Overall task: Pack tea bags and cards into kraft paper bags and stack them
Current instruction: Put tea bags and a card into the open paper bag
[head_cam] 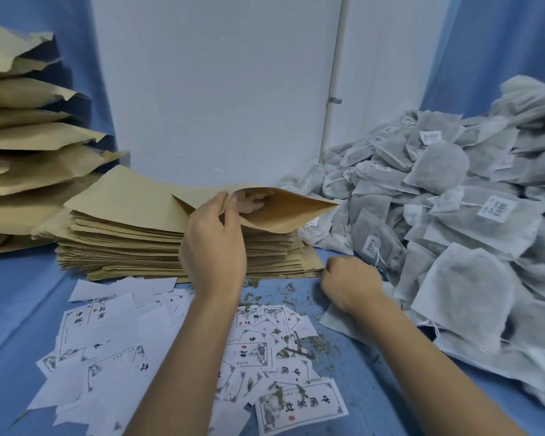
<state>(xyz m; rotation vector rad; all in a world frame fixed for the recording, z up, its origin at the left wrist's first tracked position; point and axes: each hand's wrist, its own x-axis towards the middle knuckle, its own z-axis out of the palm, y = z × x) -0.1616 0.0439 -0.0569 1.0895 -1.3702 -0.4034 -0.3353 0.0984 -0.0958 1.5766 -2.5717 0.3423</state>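
My left hand [214, 247] pinches the near edge of a tan kraft paper bag [283, 212], thumb and fingers curled on the rim, holding its mouth open. Something pale shows inside the mouth, but I can't tell what it is. The bag lies on top of a thick stack of flat, empty kraft paper bags [123, 247] directly ahead of my left hand.

My right hand [351, 280] is curled into a fist, knuckles up, low over the blue-covered bench [19, 294]. Nothing is visible in it. It sits just beside the near corner of the flat stack.

A big heap of grey-white mesh tea bags with strings and white barcode tags [453, 215] is right of my right hand, its edge just beside the fist.

White printed cards with black characters and red seals [107, 335] are scattered loosely, overlapping, under and between my forearms, nearer to me than both hands. Green-brown loose tea crumbs [296, 344] are strewn over the cards and the bench between my wrists.

A tall pile of filled, puffy kraft paper bags [29, 136] is far left of my left hand, behind the flat stack. A white wall [217, 89] stands beyond both hands.
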